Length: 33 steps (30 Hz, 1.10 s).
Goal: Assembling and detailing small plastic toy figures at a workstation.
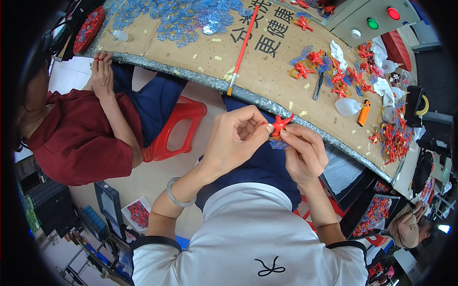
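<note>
Pinching a small red toy (282, 123) between them, the two bare hands meet just off the near edge of the table (286, 83). The left hand (236, 136), at nine o'clock from the toy, has its thumb and forefinger drawn narrow, the tips on the toy's side; whether they hold a separate small piece, I cannot tell. The right hand (306, 148), at four o'clock, grips the toy's lower side between thumb and bent fingers. A blue clear piece (278, 144) hangs at six o'clock, just below the toy.

From the toy, a red paintbrush (244, 45) lies at eleven o'clock, its bristles by the table edge, and a heap of blue plastic pieces (179, 26) spreads beyond it. Toward half past one lie a cutter knife (318, 86) and more red toys (339, 78). A white squeeze bottle (347, 107) lies between two and three o'clock. At nine o'clock, a person in a dark red shirt (83, 138) sits on a red stool (183, 121).
</note>
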Each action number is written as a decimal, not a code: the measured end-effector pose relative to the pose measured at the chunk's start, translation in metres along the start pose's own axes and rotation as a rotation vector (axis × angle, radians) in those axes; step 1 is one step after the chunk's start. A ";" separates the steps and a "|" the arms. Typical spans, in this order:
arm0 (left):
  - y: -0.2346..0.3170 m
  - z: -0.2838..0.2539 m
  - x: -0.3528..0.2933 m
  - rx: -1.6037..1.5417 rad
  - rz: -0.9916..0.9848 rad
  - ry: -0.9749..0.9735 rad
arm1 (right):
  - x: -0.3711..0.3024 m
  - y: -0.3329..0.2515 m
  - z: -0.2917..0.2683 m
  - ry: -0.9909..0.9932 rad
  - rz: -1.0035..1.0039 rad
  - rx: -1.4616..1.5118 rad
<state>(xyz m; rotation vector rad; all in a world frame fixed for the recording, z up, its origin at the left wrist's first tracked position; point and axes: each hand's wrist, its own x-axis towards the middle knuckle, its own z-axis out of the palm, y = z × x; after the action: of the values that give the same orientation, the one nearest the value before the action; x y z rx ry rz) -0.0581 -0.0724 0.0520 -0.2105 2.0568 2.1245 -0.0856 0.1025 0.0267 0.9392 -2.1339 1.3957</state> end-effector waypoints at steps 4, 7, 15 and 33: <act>-0.010 0.010 0.001 -0.261 0.115 0.076 | -0.004 -0.004 0.005 0.074 0.065 -0.023; -0.006 0.020 -0.003 -0.548 0.027 0.041 | -0.006 -0.006 0.013 0.120 0.113 -0.020; -0.013 0.013 -0.004 -0.433 -0.028 0.049 | -0.002 -0.006 0.006 -0.048 0.122 -0.001; -0.023 -0.005 -0.011 -0.016 0.048 -0.061 | 0.013 0.020 -0.002 -0.316 0.974 0.826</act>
<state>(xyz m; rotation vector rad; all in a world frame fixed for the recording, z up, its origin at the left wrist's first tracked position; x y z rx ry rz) -0.0420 -0.0771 0.0321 -0.0978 2.0308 2.1482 -0.1092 0.1061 0.0232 0.2940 -2.3605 2.9092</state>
